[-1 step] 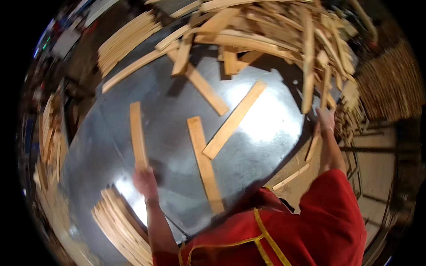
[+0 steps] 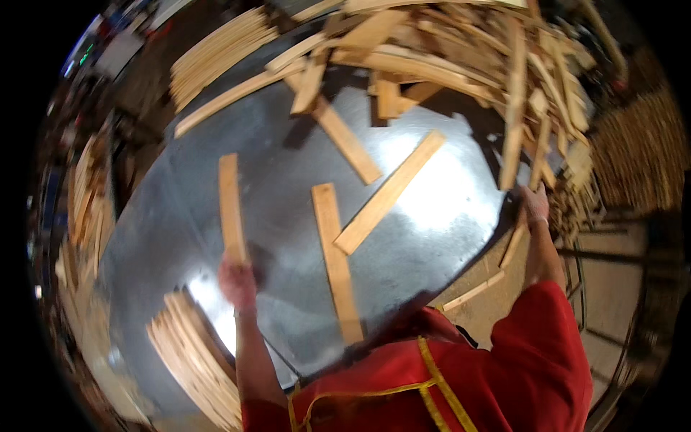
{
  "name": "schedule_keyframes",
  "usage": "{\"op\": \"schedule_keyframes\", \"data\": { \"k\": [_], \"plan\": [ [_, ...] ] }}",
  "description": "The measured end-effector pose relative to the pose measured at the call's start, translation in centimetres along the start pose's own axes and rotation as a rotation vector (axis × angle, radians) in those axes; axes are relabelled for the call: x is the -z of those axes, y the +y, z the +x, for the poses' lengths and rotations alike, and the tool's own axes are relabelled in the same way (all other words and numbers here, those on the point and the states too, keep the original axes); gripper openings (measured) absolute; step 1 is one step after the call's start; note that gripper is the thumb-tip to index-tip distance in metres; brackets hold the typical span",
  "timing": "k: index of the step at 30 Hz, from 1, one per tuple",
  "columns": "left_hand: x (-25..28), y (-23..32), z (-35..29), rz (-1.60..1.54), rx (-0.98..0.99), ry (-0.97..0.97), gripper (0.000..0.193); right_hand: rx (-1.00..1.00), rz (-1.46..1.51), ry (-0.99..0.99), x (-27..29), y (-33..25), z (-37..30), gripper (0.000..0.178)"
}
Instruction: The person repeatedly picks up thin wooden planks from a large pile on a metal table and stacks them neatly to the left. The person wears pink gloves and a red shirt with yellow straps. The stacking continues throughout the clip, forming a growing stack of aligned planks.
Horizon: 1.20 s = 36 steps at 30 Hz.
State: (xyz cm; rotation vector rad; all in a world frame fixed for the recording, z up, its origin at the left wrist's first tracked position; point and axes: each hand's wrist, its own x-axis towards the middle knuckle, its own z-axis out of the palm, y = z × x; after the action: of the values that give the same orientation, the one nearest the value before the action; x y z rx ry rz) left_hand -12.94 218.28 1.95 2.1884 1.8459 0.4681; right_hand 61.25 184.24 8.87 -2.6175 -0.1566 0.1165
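In my feed, the table point(image 2: 281, 180) is drifting slightly toward three o'clock; my left hand point(image 2: 238, 284) is still gripping a board point(image 2: 230, 201) at nine, fingers closed; my right hand's fingers point(image 2: 535, 201), at three, I'm not making out.

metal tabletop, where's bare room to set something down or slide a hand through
Bare tabletop shows between the held slat in the left hand and the middle slat, left of the held slat beyond the near-left stack, and right of the diagonal slat. The far side is crowded with jumbled wood.
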Motion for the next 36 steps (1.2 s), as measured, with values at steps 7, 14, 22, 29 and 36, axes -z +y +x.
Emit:
{"op": "schedule_keyframes", "data": {
  "k": [7,14,22,29,36],
  "plan": [
    [1.3,17.6,-10.5,0.088,-0.106,-0.194,0.067,-0.029,0.879,-0.418,-2.3,-5.8,-13.0,0.033],
    [3.5,16.7,-15.0,0.155,0.002,-0.422,0.085,-0.137,1.204,-1.029,-9.1,-11.8,-26.9,0.037],
    [11.0,-0.3,-22.6,-0.607,0.509,-0.236,0.082,0.077,0.612,-1.416,-17.1,-21.2,-49.1,0.031],
    [20.0,-10.8,-26.5,-1.2,0.83,-0.087,0.083,0.964,0.161,-1.255,-22.9,-25.3,-64.2,0.052],
    [18.9,-14.9,-28.1,-1.253,0.832,-0.14,0.081,2.046,-0.243,-0.413,-21.2,-34.2,-64.3,0.095]
  ]
}}
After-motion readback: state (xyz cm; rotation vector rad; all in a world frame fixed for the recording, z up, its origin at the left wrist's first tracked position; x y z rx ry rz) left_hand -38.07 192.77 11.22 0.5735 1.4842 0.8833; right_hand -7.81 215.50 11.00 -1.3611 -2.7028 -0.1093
